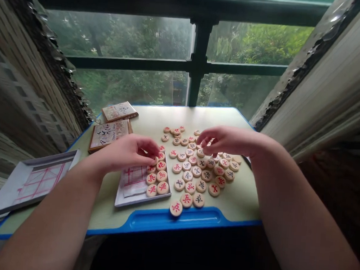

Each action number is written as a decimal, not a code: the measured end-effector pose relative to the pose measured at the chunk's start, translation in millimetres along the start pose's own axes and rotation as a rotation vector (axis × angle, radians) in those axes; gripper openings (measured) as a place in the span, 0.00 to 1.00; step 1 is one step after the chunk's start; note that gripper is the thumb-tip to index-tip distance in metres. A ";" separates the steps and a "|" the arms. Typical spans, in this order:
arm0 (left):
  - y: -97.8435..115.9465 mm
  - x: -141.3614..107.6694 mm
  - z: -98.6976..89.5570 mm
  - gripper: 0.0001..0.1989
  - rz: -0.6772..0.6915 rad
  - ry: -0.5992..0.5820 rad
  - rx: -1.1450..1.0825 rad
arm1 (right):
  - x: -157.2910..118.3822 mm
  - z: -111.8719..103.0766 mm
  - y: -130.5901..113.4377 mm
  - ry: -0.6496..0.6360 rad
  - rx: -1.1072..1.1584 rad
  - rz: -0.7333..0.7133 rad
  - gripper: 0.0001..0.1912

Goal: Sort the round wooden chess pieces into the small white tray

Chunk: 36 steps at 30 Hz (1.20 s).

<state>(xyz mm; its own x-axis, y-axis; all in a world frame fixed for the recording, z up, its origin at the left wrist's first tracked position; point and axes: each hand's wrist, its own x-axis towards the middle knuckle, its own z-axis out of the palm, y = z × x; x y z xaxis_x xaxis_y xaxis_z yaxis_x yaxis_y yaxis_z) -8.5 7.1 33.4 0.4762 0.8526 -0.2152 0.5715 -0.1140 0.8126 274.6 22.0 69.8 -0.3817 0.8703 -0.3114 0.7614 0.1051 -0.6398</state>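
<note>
My left hand (134, 150) is over the right half of a shallow white box (126, 199). Its thumb and fingertips are closed at the edge of a round wooden Chinese chess piece (155, 161). Two columns of pieces with red characters, such as this horse piece (162, 175), lie face up along the box's right side. My right hand (221, 140) hangs above the far part of a spread of loose pieces (196, 170), red and black. Its fingers are apart and bent downward, with pieces below them; I see nothing held there.
A second shallow box part (41, 178) with a red-lined sheet lies at the table's left edge. Two printed boxes (110, 133) sit at the back left. The small table (152, 118) has a blue rim and front groove (176, 222). Curtains and a window surround it.
</note>
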 end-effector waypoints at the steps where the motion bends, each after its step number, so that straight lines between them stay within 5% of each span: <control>1: 0.6 -0.2 1.5 0.16 0.004 0.004 0.017 | -2.3 -1.5 2.7 -0.042 -0.090 0.018 0.17; 9: 6.7 1.1 9.1 0.14 0.052 0.072 0.225 | -19.8 11.4 -6.8 -0.270 -0.373 0.084 0.18; 15: 7.9 2.2 8.5 0.16 0.051 0.084 0.224 | -24.7 17.3 -17.7 -0.154 -0.455 0.029 0.16; 18: 5.7 4.1 7.2 0.16 0.056 0.077 0.194 | -34.9 22.8 -12.2 0.018 -0.431 -0.011 0.08; 21: 4.5 5.5 6.4 0.17 0.051 0.074 0.174 | -60.6 42.1 -1.9 0.403 -0.325 -0.110 0.05; 25: 6.8 3.6 6.8 0.18 0.062 0.062 0.166 | -92.7 80.1 13.7 0.502 -0.043 -0.313 0.07; 28: 7.7 1.9 6.7 0.19 0.063 0.064 0.130 | -97.0 102.9 24.1 0.822 -0.042 -0.311 0.06; 36: 4.1 3.9 3.6 0.17 0.061 0.050 0.118 | -92.2 120.0 39.3 0.952 -0.112 -0.403 0.11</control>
<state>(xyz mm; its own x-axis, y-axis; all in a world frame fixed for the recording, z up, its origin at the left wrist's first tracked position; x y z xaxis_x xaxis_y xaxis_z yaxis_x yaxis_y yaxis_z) -1.9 8.1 33.9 0.4798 0.8665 -0.1378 0.6188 -0.2228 0.7533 276.8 -111.9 -10.9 -0.0838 0.7752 0.6262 0.7317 0.4744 -0.4894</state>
